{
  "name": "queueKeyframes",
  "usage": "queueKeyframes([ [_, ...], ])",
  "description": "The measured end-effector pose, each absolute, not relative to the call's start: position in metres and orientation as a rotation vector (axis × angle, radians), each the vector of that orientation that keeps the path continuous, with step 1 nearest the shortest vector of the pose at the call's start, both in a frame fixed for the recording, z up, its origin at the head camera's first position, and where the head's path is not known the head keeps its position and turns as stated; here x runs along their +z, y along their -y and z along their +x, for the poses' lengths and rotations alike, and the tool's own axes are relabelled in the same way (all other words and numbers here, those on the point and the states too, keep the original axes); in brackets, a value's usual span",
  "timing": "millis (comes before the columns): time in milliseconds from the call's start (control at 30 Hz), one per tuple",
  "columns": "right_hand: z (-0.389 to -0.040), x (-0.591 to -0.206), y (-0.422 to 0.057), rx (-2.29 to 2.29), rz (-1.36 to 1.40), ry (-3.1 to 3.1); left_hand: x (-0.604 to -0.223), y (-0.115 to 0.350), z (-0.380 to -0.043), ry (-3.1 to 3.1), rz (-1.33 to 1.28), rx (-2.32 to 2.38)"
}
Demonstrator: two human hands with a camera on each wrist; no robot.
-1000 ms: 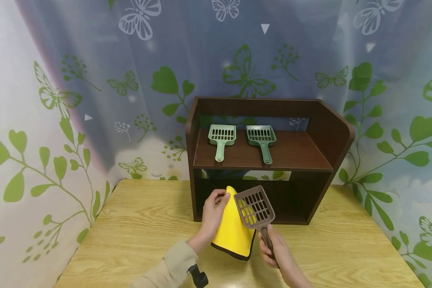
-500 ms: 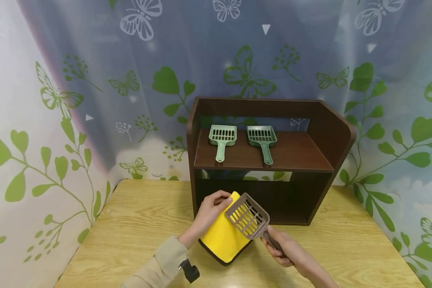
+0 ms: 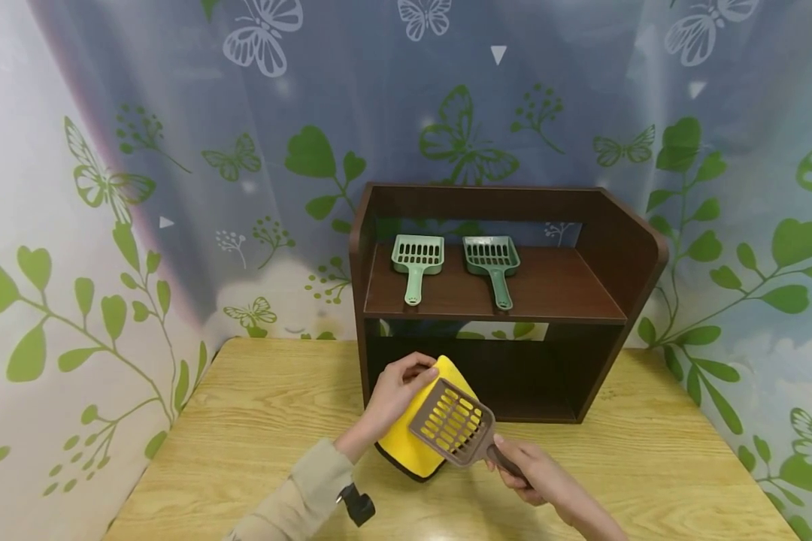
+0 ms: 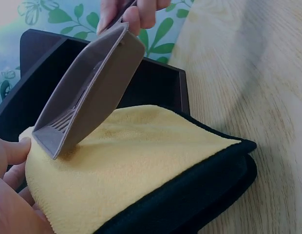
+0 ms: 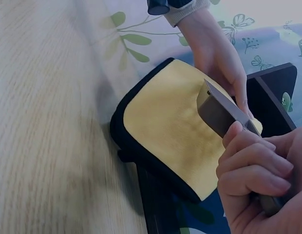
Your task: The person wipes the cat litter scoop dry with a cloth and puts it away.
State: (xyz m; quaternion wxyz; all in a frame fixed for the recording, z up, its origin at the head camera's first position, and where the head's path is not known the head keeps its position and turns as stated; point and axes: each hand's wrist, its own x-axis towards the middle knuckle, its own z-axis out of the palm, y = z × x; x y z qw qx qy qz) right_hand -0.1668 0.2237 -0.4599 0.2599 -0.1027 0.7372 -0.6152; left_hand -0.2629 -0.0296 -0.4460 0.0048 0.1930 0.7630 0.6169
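Observation:
My left hand (image 3: 394,392) pinches a folded yellow cloth (image 4: 136,161) with dark edging by its upper part, thumb in front, and holds it above the table. In the head view my right hand (image 3: 534,475) grips the handle of a brown slotted litter scoop (image 3: 452,422). The scoop's head lies in front of the cloth and hides part of it. From the left wrist view, the front lip of the scoop meets the yellow face near my left fingers. Curled fingers (image 5: 253,170) of the right hand wrap the scoop's handle in the right wrist view.
A dark brown two-tier shelf (image 3: 609,297) stands at the back of the wood-grain table (image 3: 257,421). On its upper tier lie a light green scoop (image 3: 416,263) and a darker green scoop (image 3: 494,263). A patterned curtain (image 3: 243,225) hangs behind.
The brown scoop has moved left and down, tilting its head leftward across the cloth. The cloth's lower edge has swung left. My left hand has shifted slightly.

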Motion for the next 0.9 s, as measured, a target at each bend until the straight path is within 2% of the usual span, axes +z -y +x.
queueKeyframes([
  [900,-0.172,-0.446,-0.242,-1.724,-0.334,-2.008,-0.437,0.051,-0.243,-2.554,0.797,1.752],
])
